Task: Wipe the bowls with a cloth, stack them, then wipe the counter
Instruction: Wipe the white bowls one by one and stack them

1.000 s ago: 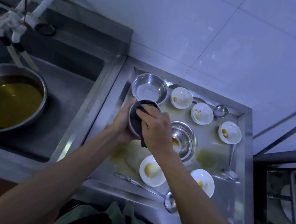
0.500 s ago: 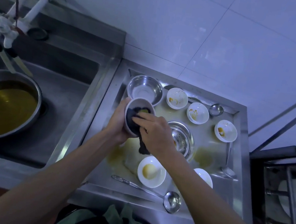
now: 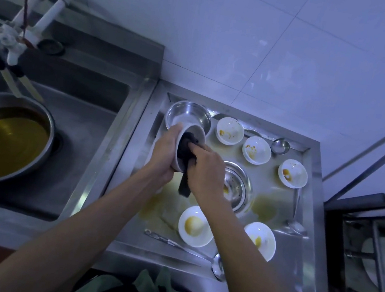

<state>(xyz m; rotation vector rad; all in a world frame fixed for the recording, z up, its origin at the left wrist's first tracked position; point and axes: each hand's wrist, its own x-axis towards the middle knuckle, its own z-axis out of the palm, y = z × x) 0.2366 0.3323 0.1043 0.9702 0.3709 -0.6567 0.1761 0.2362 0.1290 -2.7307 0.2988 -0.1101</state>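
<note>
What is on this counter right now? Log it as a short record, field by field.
left hand: holds the bowl in hand tilted above the counter
right hand: presses the dark cloth into that bowl; a tail hangs below
white bowls still stained: five, e.g.
steel bowl: back left, upright
colander: centre
ladle: front edge
spill: yellowish patches on the counter
stacking: not begun
</note>
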